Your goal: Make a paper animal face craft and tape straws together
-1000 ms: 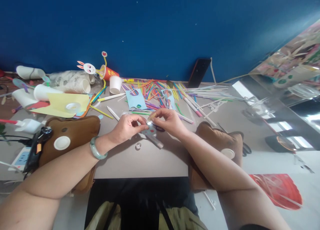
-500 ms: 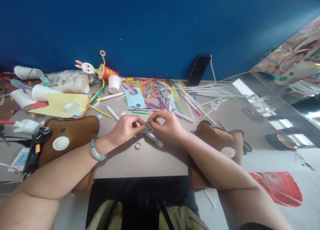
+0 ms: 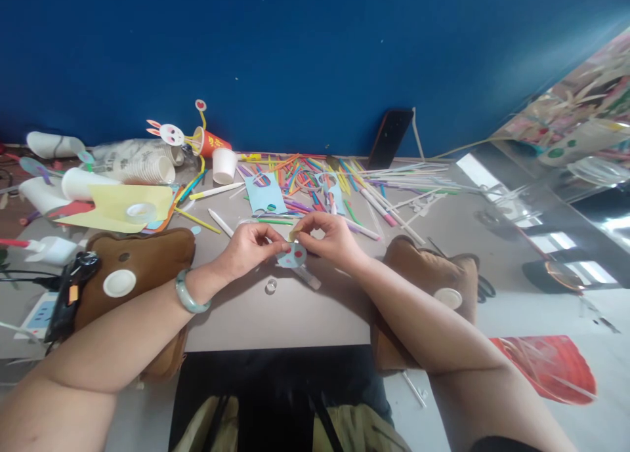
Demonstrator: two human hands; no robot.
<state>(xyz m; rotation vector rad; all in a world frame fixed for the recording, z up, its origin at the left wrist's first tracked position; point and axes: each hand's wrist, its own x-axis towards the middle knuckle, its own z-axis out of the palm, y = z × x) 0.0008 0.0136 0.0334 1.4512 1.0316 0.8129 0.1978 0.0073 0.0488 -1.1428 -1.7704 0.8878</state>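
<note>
A light blue paper disc (image 3: 292, 256) with red and pink spots hangs at the fingertips of my left hand (image 3: 251, 245), which pinches its upper edge. My right hand (image 3: 329, 237) pinches a small yellowish piece (image 3: 294, 235) right at the top of the disc. Under the hands a clear, narrow object (image 3: 308, 278) lies on the table. A small round clear piece (image 3: 270, 286) rests to its left. Beyond the hands are blue paper sheets with round holes (image 3: 264, 195) and a white marker (image 3: 221, 222).
Colourful straws and sticks (image 3: 310, 180) spread along the blue wall. Paper cups (image 3: 224, 166) and yellow paper (image 3: 118, 206) are at the left. Brown cushions (image 3: 162, 255) lie under both forearms. A phone (image 3: 391, 139) leans against the wall.
The blue disc has turned so that its spotted face shows more fully below my fingers. My right fingertips have risen slightly with the yellowish piece.
</note>
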